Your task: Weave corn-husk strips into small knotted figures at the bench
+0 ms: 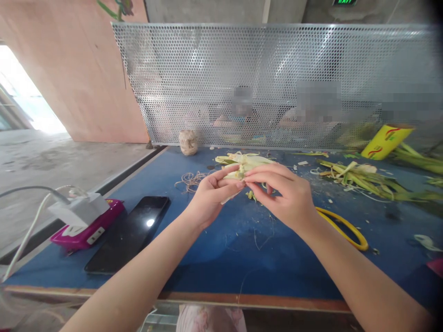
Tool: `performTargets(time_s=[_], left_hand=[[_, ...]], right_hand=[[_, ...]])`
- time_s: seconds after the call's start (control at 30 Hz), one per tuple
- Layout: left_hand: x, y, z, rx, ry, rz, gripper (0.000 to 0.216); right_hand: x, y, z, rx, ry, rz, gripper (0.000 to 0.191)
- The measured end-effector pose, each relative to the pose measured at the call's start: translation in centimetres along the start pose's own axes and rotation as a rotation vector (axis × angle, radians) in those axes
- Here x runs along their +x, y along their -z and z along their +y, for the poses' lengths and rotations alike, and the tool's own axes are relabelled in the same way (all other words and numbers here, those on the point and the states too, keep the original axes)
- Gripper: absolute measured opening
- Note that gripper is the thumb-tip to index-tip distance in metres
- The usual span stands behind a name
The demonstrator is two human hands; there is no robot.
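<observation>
Above the middle of the blue table, my left hand (pixel 212 196) holds a small pale green plant piece (pixel 239 174) between thumb and fingers. My right hand (pixel 285 191) meets it from the other side, thumb and fingertips pinched on the same piece. Fingers hide part of it, so its full shape cannot be made out. Just behind the hands lies a pile of whitish-green husk-like leaves (pixel 254 159). Left of the pile is a loose tangle of thin brown string (pixel 190 181). Small green scraps (pixel 251 196) lie below my right hand.
A black phone (pixel 129 235) and a purple power strip (pixel 81 235) with a white charger (pixel 81 210) lie left. To the right are a yellow ring (pixel 346 226), green stalks (pixel 363 177) and a yellow tube (pixel 387 140). A perforated metal screen (pixel 242 64) stands behind; people sit beyond.
</observation>
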State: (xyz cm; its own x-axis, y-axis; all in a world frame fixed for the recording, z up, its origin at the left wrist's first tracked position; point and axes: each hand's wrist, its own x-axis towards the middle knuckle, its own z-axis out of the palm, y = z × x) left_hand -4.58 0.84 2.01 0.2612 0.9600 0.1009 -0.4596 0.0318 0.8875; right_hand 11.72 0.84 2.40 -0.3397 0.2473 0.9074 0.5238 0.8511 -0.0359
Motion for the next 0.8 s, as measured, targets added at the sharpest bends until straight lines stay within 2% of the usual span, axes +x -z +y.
performTargets(time_s=[0.2,0.53,0.7,0.8], left_hand=[[-0.01,-0.12,0.17,0.002,0.026,0.008,0.054],[-0.14,-0.44,0.37,-0.024,0.034,0.014,0.047],[-0.03,-0.28,0.3,-0.015,0.008,0.003,0.048],[-0.03,-0.31,0.3,0.009,-0.008,-0.006,0.044]], right_hand=[[0.14,0.2,0.04,0.018,-0.004,-0.008,0.013],[0.16,0.17,-0.13,0.026,0.005,0.006,0.013],[0.24,0.47,-0.04,0.104,-0.052,-0.039,0.014],[0.26,0.71,0.22,0.13,-0.056,-0.08,0.023]])
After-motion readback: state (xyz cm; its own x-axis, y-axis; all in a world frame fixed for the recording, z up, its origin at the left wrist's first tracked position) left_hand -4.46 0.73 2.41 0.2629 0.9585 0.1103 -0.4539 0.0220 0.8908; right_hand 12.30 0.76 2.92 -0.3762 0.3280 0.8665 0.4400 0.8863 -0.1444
